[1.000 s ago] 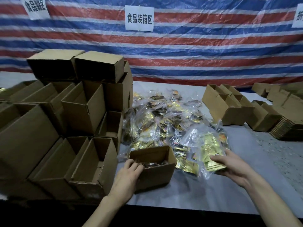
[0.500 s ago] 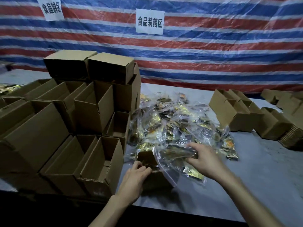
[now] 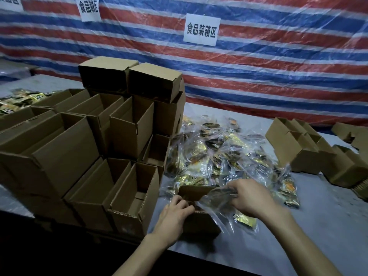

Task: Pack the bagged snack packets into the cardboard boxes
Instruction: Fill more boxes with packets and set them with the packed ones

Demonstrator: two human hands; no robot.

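A small open cardboard box (image 3: 201, 224) stands on the grey table near the front edge. My left hand (image 3: 175, 214) grips its near left rim. My right hand (image 3: 251, 196) holds a clear bag of snack packets (image 3: 217, 198) over the box's open top, the bag partly down inside it. Behind the box lies a heap of bagged snack packets (image 3: 217, 154), gold and dark, in clear plastic.
Stacked open cardboard boxes (image 3: 83, 156) fill the left of the table, right beside the box. More small boxes (image 3: 304, 150) stand at the right. Loose packets (image 3: 18, 98) lie far left. A striped tarp (image 3: 278, 66) with paper signs hangs behind. Bare grey table (image 3: 322, 226) lies at front right.
My right hand lifted a bag from the heap's near edge and carried it left over the open box. My left hand stayed on the box's rim. The view shifted left.
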